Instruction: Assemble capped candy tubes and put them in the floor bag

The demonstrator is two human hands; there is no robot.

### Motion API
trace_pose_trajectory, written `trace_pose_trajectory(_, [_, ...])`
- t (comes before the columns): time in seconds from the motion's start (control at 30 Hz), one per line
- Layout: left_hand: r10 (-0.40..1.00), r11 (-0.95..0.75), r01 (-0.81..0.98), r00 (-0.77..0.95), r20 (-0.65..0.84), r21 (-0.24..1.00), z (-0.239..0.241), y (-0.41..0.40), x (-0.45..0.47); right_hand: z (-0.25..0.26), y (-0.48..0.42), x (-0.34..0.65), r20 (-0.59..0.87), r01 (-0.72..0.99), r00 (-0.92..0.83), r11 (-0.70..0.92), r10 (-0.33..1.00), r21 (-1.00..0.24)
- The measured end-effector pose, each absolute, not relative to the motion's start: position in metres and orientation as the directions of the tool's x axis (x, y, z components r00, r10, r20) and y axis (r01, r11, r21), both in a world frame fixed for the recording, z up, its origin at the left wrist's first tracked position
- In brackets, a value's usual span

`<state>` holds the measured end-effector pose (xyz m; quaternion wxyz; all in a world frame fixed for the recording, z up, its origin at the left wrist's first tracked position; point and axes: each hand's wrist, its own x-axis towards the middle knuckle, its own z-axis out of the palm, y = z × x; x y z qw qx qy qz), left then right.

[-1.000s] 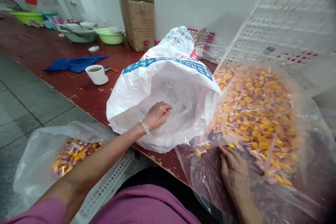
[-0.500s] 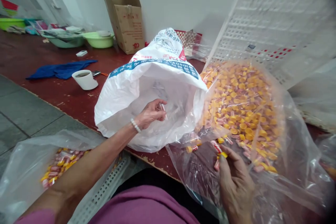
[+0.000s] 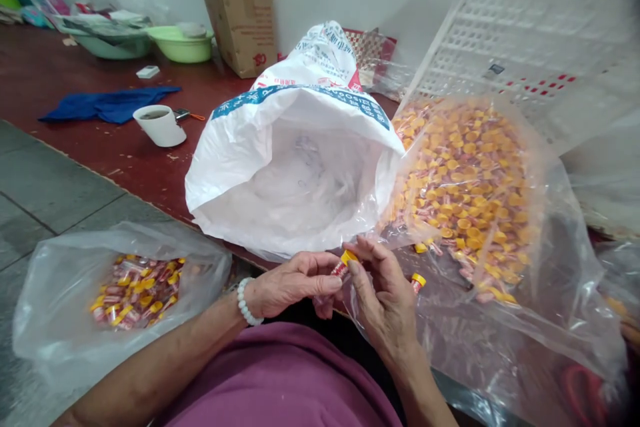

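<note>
Just in front of the white sack's mouth, both of my hands meet on one small tube [image 3: 339, 269] with red-and-white markings and a yellow cap [image 3: 349, 257]. My left hand [image 3: 293, 283], wearing a white bead bracelet, pinches the tube's body. Thumb and fingers of my right hand [image 3: 383, 303] close on the cap end. Whether the cap is fully seated cannot be told. The white woven sack [image 3: 220, 177] lies open, its clear contents blurred. To the right, another yellow-capped tube [image 3: 417, 282] lies on clear plastic near a large heap of such tubes [image 3: 465, 180].
At lower left, a clear bag [image 3: 55, 300] holds more capped tubes. A white cup [image 3: 160, 127] with dark liquid, a blue cloth [image 3: 107, 104], green basins [image 3: 183, 45] and a cardboard box [image 3: 247, 20] stand along the red table. A white perforated crate [image 3: 525, 27] leans at right.
My left hand has come out of the sack, back toward my body. My right hand has moved left from beside the heap with the capped tube, and both hands now meet on it.
</note>
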<state>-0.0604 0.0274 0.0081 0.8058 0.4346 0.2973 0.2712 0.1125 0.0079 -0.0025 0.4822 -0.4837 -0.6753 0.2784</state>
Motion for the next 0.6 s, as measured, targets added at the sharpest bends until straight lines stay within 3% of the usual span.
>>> trace_pose_trajectory(0.07, [0.679, 0.501, -0.210, 0.698, -0.230, 0.840, 0.008, 0.027, -0.061, 0.000, 0.010, 0.113, 0.389, 0.441, -0.105, 0.394, 0.915, -0.806])
trace_pose_trajectory(0.23, [0.750, 0.547, -0.336, 0.605, -0.270, 0.767, 0.006, 0.028, -0.055, 0.001, 0.013, 0.104, 0.513, 0.608, -0.280, 0.564, 0.811, -0.559])
trace_pose_trajectory(0.43, [0.768, 0.523, -0.380, 0.599, -0.227, 0.763, 0.009, 0.028, -0.044, 0.001, 0.013, 0.093, 0.415, 0.529, -0.140, 0.422, 0.899, -0.737])
trace_pose_trajectory(0.6, [0.785, 0.528, -0.412, 0.571, -0.242, 0.742, 0.002, 0.032, -0.040, -0.002, 0.014, 0.096, 0.552, 0.638, -0.186, 0.527, 0.813, -0.562])
